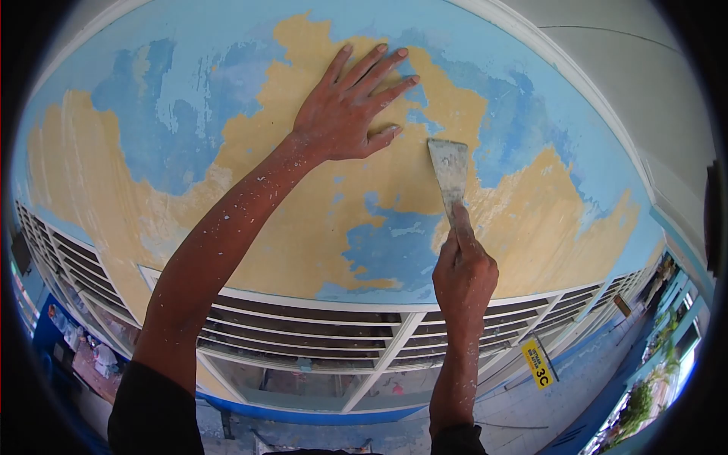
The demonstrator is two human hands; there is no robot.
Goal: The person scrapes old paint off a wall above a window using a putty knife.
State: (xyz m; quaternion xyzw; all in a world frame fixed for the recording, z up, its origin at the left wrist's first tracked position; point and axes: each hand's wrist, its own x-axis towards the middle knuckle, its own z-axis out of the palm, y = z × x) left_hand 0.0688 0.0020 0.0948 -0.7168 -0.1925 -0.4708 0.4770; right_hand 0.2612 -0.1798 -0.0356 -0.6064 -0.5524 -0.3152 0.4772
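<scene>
Spread flat on the upper wall [303, 212], my left hand [349, 110] has its fingers apart and holds nothing. My right hand [466, 265] grips a scraper [451, 167] by its handle, index finger stretched along it. The scraper's wide, whitish-smeared blade points up, its edge at the wall right of my left hand. Patches of blue paint [394, 246] and bare yellowish surface cover the wall, with ragged edges between them. Pale flecks dot both my forearms.
Below the wall runs a louvred window with white frames [413, 334]. A yellow sign [538, 362] marked 3C hangs at the lower right. Green plants [637, 406] show beyond a railing. A white moulding [576, 91] borders the wall above.
</scene>
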